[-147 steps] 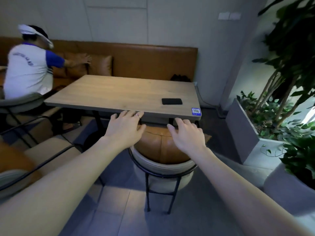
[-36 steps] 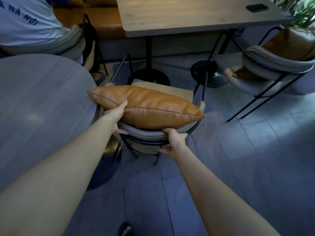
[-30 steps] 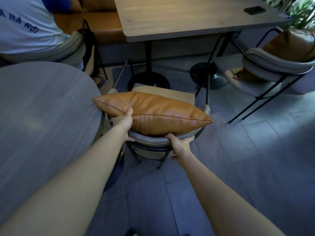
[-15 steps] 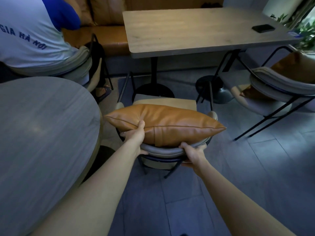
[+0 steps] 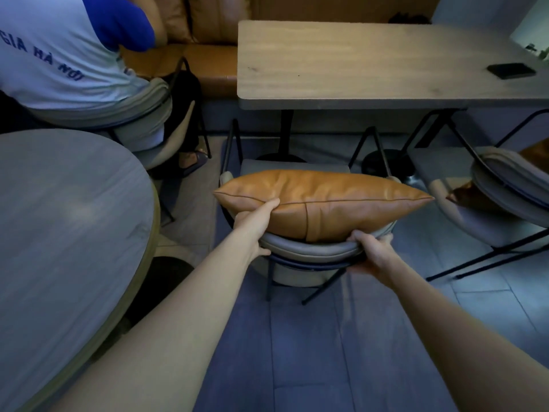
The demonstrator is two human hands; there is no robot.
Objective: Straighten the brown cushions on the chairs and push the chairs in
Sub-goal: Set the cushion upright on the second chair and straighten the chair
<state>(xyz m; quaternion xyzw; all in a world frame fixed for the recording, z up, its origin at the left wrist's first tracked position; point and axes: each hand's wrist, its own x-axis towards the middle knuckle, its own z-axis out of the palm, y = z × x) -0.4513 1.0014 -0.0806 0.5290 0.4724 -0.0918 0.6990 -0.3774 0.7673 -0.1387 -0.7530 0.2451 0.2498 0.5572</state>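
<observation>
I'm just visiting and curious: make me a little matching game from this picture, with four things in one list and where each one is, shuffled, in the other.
Things:
1. brown cushion
2. black phone
3. left hand
4. right hand

Places:
A. lying on the rectangular table, far right
B. gripping the chair backrest's right side
C. standing on edge along the top of the backrest
D. holding the cushion's lower left edge

Pairs: 1-C, 2-A, 3-D, 4-B
</observation>
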